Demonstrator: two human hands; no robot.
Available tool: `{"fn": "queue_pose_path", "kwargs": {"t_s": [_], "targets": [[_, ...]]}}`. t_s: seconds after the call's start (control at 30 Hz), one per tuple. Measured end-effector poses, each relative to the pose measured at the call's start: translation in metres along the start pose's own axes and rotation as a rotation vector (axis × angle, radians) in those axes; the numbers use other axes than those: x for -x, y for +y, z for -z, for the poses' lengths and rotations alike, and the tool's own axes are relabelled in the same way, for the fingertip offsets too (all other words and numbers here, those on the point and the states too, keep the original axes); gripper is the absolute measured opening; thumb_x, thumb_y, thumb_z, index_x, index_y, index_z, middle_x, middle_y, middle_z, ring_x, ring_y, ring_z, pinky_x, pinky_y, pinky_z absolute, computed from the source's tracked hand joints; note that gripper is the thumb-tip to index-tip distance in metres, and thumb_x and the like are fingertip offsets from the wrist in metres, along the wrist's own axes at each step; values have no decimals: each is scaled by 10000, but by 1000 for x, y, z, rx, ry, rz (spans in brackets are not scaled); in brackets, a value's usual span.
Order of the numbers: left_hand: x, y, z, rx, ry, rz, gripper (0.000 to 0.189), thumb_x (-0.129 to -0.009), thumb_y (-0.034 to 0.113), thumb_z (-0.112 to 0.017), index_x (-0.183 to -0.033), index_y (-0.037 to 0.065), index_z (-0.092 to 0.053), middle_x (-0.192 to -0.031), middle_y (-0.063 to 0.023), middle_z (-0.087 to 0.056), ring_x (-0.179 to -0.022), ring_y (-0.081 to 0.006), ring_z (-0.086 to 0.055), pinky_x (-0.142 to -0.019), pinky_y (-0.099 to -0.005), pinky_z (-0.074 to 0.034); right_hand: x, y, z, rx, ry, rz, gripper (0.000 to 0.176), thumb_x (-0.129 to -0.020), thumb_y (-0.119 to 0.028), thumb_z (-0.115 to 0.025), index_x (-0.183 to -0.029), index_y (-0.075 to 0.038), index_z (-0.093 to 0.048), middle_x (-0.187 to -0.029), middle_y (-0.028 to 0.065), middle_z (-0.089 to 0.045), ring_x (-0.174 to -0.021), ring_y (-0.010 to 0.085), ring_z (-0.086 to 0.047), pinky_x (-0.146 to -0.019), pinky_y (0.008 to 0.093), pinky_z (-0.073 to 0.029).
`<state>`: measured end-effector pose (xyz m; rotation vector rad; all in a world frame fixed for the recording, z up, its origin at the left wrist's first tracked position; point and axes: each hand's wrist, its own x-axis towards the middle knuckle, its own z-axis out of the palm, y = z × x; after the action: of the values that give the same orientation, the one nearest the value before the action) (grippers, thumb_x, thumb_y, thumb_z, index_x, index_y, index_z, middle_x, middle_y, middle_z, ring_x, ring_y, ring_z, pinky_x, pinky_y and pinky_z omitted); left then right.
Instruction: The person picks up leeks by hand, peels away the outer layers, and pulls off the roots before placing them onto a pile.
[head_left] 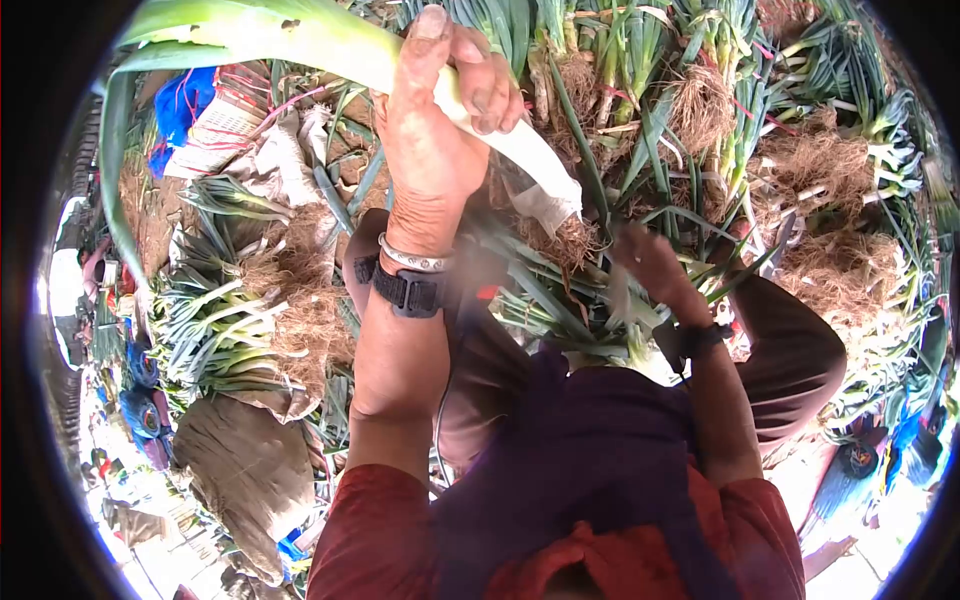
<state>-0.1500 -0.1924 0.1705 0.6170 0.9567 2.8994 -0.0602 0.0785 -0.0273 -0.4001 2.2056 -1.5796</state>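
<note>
My left hand is wrapped around the pale stem of a large leek, raised toward the top of the view. Its broad green leaves reach to the upper left and hang down there. The white end points down to the right, with a loose papery skin and brown roots below it. Lower and to the right, apart from the leek, is my right hand. It looks closed and is a little blurred. A thin greyish shape shows beside its fingers, but I cannot make out what it is. Cut leaves lie beneath both hands.
Bundled leeks with bushy roots stand at the back. More rooty leeks are heaped on the right, and another pile lies on the left. A brown cloth sack is at lower left, a woven bag at upper left.
</note>
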Motion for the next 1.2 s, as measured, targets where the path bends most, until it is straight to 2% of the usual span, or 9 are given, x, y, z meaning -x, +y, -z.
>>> {"fn": "queue_pose_path", "kwargs": {"t_s": [0.03, 0.13, 0.37, 0.53, 0.67, 0.97, 1.07, 1.1, 1.2], "targets": [[-1, 0, -1, -10, 31, 1, 264, -901, 300, -661, -901, 63, -546, -650, -16, -514, -485, -125, -487, -462, -292, -432, -3, -7, -7, -786, 86, 348, 505, -885, -293, -669, -1320, -79, -530, -1300, 123, -569, -1144, 278, -585, -942, 429, -472], [-3, -2, -8, -78, 131, -11, 293, -898, 332, -665, -907, 65, -545, -638, -12, -507, -487, -126, -490, -464, -294, -432, -9, -105, -1, -344, -29, 265, 450, -901, -189, -660, -1311, -60, -528, -1362, 93, -510, -1178, 282, -555, -973, 408, -469], [-1, -12, -11, -367, 481, -226, 373, -857, 383, -723, -892, 63, -533, -588, 5, -474, -475, -117, -492, -452, -291, -417, -17, -130, -44, 141, 171, 82, 372, -825, -94, -745, -1144, 16, -589, -895, 77, -644, -837, 108, -588, -757, 290, -479], [5, -10, 15, -307, 472, -38, 386, -840, 395, -737, -867, 52, -563, -575, 18, -463, -438, -97, -449, -390, -287, -393, -23, -132, -29, -656, -411, 70, 520, -990, -408, -504, -1268, 30, -542, -1064, 42, -650, -986, 135, -566, -872, 272, -436], [12, -22, -2, -343, 524, 155, 314, -920, 348, -643, -1031, 59, -592, -606, -17, -487, -467, -136, -468, -413, -303, -385, -47, -129, -43, -1108, -363, -137, 459, -1011, -347, -433, -1255, 30, -531, -1107, 123, -662, -1001, 251, -640, -858, 356, -508], [27, -60, -18, -460, 390, 148, 282, -815, 232, -778, -697, 58, -590, -499, 7, -510, -352, -72, -464, -310, -222, -374, -108, -39, -68, -581, 191, -448, 279, -887, -238, -589, -921, 36, -620, -877, 152, -679, -795, 281, -680, -687, 415, -523], [34, -67, -33, -525, 369, 94, 345, -816, 192, -777, -575, 80, -557, -487, -9, -535, -348, -66, -476, -314, -214, -372, -111, 42, -64, 188, 458, -465, 250, -844, -220, -631, -826, 30, -631, -829, 175, -671, -766, 291, -682, -660, 438, -516], [38, -66, -38, -431, 381, 118, 321, -818, 193, -773, -604, 78, -564, -485, -7, -526, -344, -73, -469, -313, -224, -371, -94, 64, -61, 659, 496, -164, 242, -830, -237, -627, -865, 2, -620, -821, 180, -667, -787, 351, -669, -655, 470, -506], [28, -28, -52, -225, 340, 184, 259, -841, 230, -746, -712, 79, -580, -486, 13, -478, -349, -88, -438, -326, -248, -362, -10, 132, -37, 1070, 337, -341, 174, -867, -186, -544, -1009, -86, -565, -814, 150, -656, -801, 336, -676, -643, 453, -524]]}}
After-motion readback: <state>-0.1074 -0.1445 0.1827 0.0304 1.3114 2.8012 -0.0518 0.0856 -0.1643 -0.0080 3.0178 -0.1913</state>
